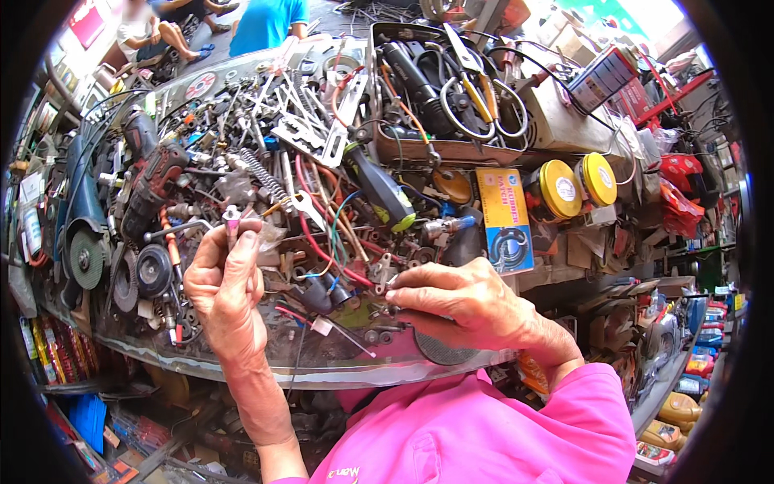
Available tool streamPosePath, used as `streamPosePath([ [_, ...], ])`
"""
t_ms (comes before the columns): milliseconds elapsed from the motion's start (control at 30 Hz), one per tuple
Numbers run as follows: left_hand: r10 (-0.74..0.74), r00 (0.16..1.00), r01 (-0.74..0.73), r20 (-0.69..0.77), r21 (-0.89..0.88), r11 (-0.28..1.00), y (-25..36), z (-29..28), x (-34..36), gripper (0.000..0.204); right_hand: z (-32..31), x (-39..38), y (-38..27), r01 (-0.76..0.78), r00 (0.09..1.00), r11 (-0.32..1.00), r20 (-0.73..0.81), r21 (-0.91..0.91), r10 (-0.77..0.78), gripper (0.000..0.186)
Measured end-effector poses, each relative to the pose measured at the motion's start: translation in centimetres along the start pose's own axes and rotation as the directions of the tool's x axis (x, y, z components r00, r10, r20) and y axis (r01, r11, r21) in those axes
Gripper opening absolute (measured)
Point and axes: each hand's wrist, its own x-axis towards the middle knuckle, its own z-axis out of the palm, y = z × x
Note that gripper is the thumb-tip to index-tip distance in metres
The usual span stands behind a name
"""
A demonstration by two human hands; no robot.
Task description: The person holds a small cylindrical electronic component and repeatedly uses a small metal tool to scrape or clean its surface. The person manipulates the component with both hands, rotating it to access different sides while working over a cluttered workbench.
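My left hand (227, 294) is raised over the cluttered tabletop, thumb and forefinger pinching a small metal fitting (232, 216) with a pinkish tint. Lower and to the right, my right hand (472, 302) reaches in over the parts with its fingers drawn together. Its fingertips meet a small grey metal bracket (383, 273) with holes; whether they grip it or only touch it, I cannot tell. Between the hands lie a red cable (322, 252), a black pipe-like piece (316, 297) and a white-tagged wire (322, 326).
A power drill (155, 179) and an angle grinder (83, 230) lie at the left. A green-black screwdriver (377, 189) rests mid-table. Behind are an open tool case (377, 105) with pliers, a yellow-blue box (504, 216) and yellow-lidded tins (559, 189). People sit at the far left.
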Motion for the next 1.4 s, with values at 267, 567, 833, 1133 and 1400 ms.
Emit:
streamPosePath([
  [267,-0.025,1.000,0.025,0.019,-0.005,1.000,0.3,0.0,-0.1,0.015,-0.4,-1.3,1.2,-0.252,0.954,0.924,-0.236,-0.286,0.187,0.024],
  [567,-0.012,1.000,0.012,0.005,-0.018,1.000,0.4,-0.2,0.0,0.015,1.4,-0.2,0.1,-0.274,0.961,0.850,-0.170,-0.449,0.219,0.023],
  [833,0.076,0.994,-0.090,-0.082,-0.177,0.980,2.7,-2.7,0.8,0.016,1.0,0.3,-2.1,-0.310,0.939,0.864,-0.270,-0.397,0.212,0.023],
  [1133,0.194,0.973,-0.214,-0.125,-0.179,0.960,6.6,-10.8,3.5,0.038,3.6,1.5,-6.5,-0.179,0.970,0.946,0.111,-0.270,0.215,0.021],
  [1400,0.128,0.966,-0.174,-0.224,-0.201,0.964,5.8,-16.1,3.5,0.036,6.9,6.4,-9.5,-0.305,0.946,0.870,-0.233,-0.387,0.227,0.021],
])
